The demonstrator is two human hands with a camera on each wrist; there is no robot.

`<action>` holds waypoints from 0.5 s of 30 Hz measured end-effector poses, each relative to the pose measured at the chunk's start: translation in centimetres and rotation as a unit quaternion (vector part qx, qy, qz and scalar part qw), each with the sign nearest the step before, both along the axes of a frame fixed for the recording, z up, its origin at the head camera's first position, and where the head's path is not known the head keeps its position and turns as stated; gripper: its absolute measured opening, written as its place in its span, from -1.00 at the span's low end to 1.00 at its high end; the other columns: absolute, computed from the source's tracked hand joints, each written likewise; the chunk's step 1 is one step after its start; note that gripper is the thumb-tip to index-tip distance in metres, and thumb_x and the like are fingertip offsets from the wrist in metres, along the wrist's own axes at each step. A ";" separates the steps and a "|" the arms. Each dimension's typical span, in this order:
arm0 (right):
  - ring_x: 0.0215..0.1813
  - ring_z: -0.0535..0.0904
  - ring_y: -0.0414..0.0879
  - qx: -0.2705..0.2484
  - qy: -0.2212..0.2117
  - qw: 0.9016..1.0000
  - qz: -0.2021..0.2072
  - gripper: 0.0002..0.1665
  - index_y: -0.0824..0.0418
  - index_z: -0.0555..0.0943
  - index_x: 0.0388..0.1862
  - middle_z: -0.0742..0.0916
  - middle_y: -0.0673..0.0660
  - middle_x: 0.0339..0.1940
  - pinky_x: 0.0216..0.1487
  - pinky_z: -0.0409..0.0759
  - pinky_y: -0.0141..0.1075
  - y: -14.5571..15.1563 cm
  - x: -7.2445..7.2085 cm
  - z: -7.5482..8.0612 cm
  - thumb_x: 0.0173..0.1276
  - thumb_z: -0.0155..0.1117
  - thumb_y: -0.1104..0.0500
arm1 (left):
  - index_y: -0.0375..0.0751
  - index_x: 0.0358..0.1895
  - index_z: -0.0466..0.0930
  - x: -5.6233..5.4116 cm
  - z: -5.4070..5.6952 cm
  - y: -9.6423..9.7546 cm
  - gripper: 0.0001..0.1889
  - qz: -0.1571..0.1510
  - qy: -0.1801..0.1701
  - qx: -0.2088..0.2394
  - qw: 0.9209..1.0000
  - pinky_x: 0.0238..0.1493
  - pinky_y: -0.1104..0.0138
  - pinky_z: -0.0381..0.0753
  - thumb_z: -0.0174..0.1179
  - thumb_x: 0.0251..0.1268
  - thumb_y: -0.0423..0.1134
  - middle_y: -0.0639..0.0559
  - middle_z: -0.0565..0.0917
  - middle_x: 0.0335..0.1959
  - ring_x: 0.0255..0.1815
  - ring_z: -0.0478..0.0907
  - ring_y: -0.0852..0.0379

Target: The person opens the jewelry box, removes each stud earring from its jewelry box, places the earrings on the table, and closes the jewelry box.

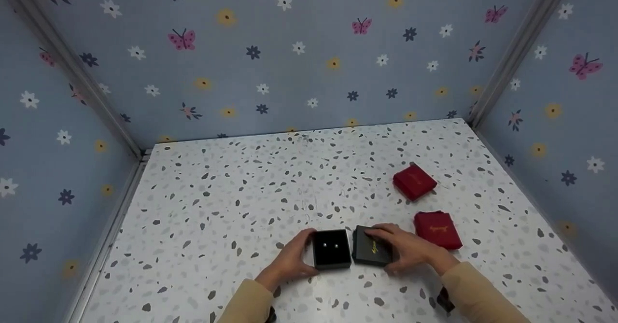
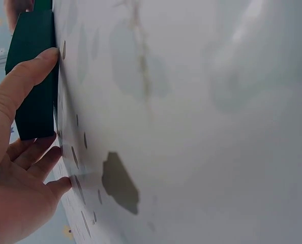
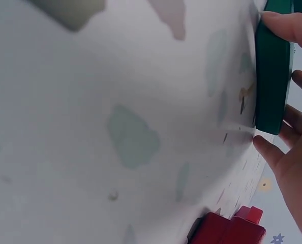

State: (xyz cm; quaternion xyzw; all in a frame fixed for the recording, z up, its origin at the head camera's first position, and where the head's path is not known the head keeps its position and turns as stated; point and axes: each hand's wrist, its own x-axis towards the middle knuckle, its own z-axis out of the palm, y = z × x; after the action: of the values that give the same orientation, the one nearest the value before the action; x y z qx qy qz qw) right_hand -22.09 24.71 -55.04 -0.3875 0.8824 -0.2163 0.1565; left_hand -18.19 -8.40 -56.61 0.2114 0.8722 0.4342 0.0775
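An open jewellery box base stands on the speckled table, its black inside facing up with a pair of small stud earrings on it. My left hand holds this base from the left, thumb at the near side and fingers at the far side. Just to the right lies the dark green box lid with gold lettering on top. Across it my right hand grips from the right, thumb on the near edge. In the right wrist view, the lid's green side sits low against the tabletop.
Two red pouches with gold lettering lie on the right: one farther back, the other close beyond my right hand. Flower-patterned panels wall the table at the back and both sides.
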 end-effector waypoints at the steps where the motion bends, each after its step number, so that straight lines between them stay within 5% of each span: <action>1: 0.27 0.16 0.01 0.002 -0.002 1.000 -0.002 0.09 -0.17 0.05 0.37 0.18 0.06 0.32 0.14 0.29 -0.03 0.0 0.0 0.0 -0.13 0.42 -0.11 | -0.17 0.21 0.18 0.0 0.0 0.0 -0.03 0.001 -0.004 0.000 1.000 0.16 0.26 0.26 0.49 -0.50 -0.28 0.09 0.40 0.06 0.06 0.32 0.14; 6: 0.29 0.12 0.01 0.005 0.000 1.000 -0.009 0.08 -0.18 0.06 0.36 0.17 0.07 0.34 0.17 0.24 -0.03 0.0 0.0 0.2 -0.14 0.40 -0.19 | -0.18 0.22 0.17 0.0 0.1 0.0 -0.02 0.005 -0.016 -0.004 1.000 0.18 0.25 0.23 0.49 -0.49 -0.27 0.10 0.38 0.07 0.07 0.31 0.15; 15: 0.27 0.19 0.00 -0.029 0.066 0.997 -0.003 -0.07 0.01 0.18 0.33 0.25 0.12 0.30 0.15 0.29 -0.03 -0.2 0.1 0.6 0.02 0.19 -0.31 | -0.17 0.22 0.17 0.1 0.1 0.0 -0.02 0.005 -0.005 -0.016 1.000 0.20 0.24 0.21 0.48 -0.49 -0.31 0.10 0.38 0.08 0.12 0.29 0.13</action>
State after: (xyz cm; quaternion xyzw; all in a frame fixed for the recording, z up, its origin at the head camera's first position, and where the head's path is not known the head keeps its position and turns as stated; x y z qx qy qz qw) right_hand -22.01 24.55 -54.45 -0.4028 0.8852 -0.2162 0.0862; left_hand -18.09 -8.37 -56.54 0.2032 0.8796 0.4222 0.0830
